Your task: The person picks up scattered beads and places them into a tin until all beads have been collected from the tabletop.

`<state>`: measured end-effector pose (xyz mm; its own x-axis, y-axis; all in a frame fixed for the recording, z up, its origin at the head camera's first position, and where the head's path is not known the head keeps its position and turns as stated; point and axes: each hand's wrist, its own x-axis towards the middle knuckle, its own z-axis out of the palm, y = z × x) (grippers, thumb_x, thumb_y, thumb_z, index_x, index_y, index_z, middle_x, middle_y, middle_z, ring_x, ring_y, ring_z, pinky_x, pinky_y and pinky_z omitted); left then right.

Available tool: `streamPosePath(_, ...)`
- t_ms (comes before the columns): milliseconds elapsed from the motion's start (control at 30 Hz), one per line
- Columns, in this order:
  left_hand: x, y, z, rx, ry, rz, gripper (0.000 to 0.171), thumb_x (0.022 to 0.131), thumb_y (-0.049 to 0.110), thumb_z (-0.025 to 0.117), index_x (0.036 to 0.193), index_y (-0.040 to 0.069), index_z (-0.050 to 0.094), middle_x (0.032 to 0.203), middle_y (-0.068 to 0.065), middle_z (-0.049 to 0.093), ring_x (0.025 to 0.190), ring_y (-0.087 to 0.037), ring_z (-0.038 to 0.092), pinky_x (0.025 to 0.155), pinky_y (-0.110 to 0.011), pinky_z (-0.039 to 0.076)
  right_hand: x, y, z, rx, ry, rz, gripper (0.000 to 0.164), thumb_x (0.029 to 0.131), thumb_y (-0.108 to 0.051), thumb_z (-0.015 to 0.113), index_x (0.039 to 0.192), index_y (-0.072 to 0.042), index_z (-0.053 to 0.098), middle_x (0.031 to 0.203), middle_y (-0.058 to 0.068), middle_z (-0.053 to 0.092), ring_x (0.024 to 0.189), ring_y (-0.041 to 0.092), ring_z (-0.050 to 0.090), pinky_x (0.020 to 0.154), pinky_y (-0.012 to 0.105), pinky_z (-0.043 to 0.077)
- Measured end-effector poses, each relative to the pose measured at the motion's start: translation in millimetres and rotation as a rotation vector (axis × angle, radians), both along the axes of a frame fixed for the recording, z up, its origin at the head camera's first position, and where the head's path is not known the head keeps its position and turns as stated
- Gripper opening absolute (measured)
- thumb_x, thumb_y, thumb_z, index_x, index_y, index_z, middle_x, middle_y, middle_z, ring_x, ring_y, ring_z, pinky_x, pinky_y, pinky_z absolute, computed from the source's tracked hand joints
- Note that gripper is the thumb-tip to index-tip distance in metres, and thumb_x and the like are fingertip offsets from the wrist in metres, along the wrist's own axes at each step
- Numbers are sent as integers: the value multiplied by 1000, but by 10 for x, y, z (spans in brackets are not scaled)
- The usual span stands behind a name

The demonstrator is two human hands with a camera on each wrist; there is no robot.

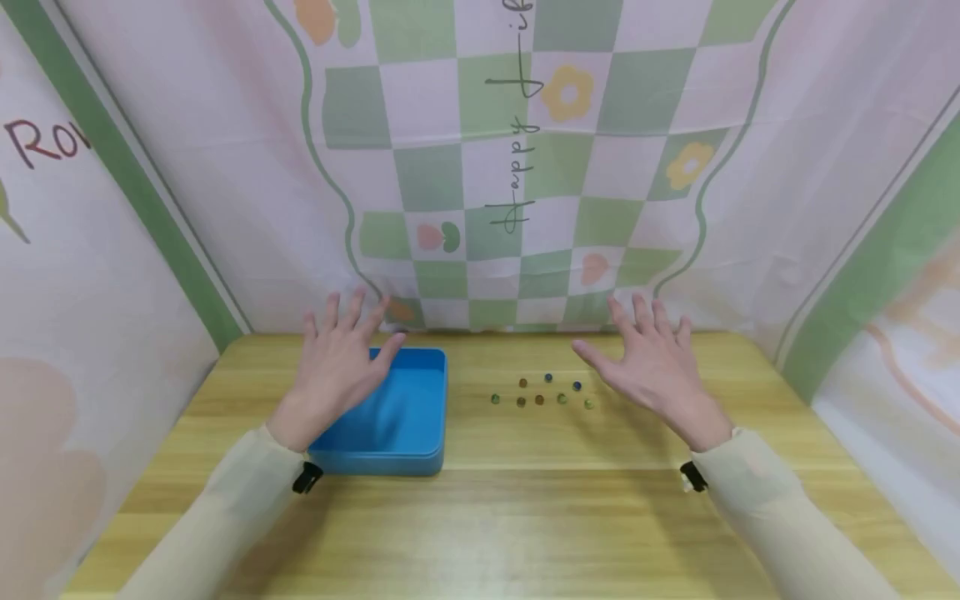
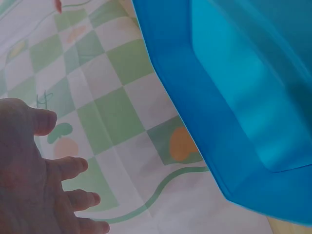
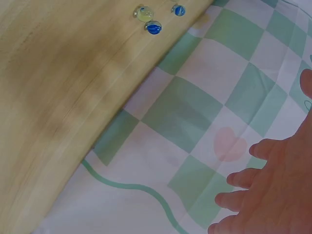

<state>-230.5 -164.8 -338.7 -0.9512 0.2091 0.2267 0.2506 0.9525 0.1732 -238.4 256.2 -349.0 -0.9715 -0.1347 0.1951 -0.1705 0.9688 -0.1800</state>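
Observation:
My left hand (image 1: pixel 337 367) hovers over the left part of a blue plastic box (image 1: pixel 427 463), fingers spread and straight, holding nothing. In the left wrist view the open-topped box (image 2: pixel 214 156) fills the right side, and the left hand (image 2: pixel 44 180) shows at the lower left. To the right of the box, several small glass marbles (image 1: pixel 539 400) lie scattered on the table. My right hand (image 1: pixel 656 367) is raised to the right of them, fingers spread, with nothing in it. A blue-swirled marble (image 3: pixel 153 27) appears at the top of the right wrist view.
The wooden table (image 1: pixel 495 533) runs back to a hanging cloth (image 1: pixel 427 175) with green and white checks. Patterned cloth panels (image 1: pixel 67 275) also stand at both sides. Dark wrist straps (image 1: pixel 307 477) show at both sleeve cuffs.

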Motion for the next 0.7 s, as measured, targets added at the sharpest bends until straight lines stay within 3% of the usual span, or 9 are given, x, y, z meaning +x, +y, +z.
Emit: streamPosePath(700,118,-136,-92,64,-13,5,74,109,66,32,168,21,31,175,-17,11,159,-48,1,122,-77,1,58,62,-132,-22,15,7,104,97,-82,38,169,-11,18,170,32,8,154,58,2,117,76,-16)
